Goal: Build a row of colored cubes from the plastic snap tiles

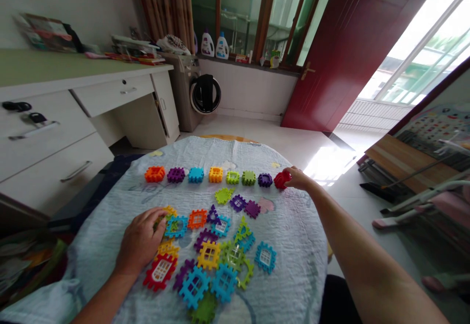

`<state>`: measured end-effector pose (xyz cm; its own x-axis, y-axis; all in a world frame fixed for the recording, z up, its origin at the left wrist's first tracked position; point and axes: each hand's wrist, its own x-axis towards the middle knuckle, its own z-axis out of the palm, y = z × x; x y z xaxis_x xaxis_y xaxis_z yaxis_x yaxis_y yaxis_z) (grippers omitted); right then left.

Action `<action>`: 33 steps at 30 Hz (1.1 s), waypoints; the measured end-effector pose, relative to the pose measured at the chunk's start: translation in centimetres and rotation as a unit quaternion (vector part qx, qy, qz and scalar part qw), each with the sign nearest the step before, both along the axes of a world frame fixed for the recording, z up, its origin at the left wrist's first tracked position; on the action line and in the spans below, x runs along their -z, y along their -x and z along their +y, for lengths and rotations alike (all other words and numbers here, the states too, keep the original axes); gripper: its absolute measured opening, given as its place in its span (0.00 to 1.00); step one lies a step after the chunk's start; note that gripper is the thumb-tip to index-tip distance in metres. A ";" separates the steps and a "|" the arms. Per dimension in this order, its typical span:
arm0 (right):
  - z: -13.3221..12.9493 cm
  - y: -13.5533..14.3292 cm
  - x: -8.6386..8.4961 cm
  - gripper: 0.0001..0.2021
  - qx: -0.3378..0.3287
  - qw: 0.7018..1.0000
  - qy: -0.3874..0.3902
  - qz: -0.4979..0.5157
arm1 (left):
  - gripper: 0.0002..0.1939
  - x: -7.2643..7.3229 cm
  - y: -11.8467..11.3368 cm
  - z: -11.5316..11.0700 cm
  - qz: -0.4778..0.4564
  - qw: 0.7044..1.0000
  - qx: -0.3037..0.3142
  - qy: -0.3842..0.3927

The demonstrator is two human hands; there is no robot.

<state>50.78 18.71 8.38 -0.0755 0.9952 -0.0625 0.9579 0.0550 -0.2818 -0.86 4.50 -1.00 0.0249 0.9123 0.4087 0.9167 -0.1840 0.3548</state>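
Observation:
My right hand (296,178) has its fingers closed on a red cube block (281,180), at the right end of a row of assembled blocks. Along that row stand an orange block (154,173), a purple block (176,174), a blue block (196,174), a yellow block (216,174), two green ones and a dark purple block (265,180). At the left of the loose pieces, my left hand (141,240) curls its fingers around a yellow interlocking piece (170,211), partly hidden by them. Beside it lies a blue window piece (176,226).
Several loose toothed pieces, such as a red window piece (160,271) and a yellow window piece (209,255), lie on the cloth-covered round table (290,294). Beyond stand a desk (121,77), a washing machine (185,94) and a red door (341,45).

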 end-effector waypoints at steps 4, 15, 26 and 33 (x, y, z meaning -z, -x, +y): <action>-0.4 -0.2 0.0 0.34 0.012 1.000 -0.009 0.003 | 0.17 0.1 0.1 0.0 -0.009 1.000 -0.002 0.005; -9.8 3.6 -1.2 0.25 -0.093 0.986 0.013 0.135 | 0.15 -0.2 -0.3 0.0 -0.019 1.000 -0.015 0.011; -15.3 14.7 2.1 0.31 -0.265 0.958 0.013 0.109 | 0.17 0.0 -0.2 -0.1 -0.050 0.997 -0.057 -0.020; -14.4 15.0 3.8 0.20 -0.239 0.959 -0.003 0.154 | 0.17 0.0 -0.2 0.1 -0.049 0.997 -0.052 -0.021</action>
<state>35.80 4.29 4.62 -0.5370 0.8426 0.0418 0.6939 0.4693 -0.5461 -0.64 4.57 -0.96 -0.1104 0.8898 0.4427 0.8926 -0.1071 0.4379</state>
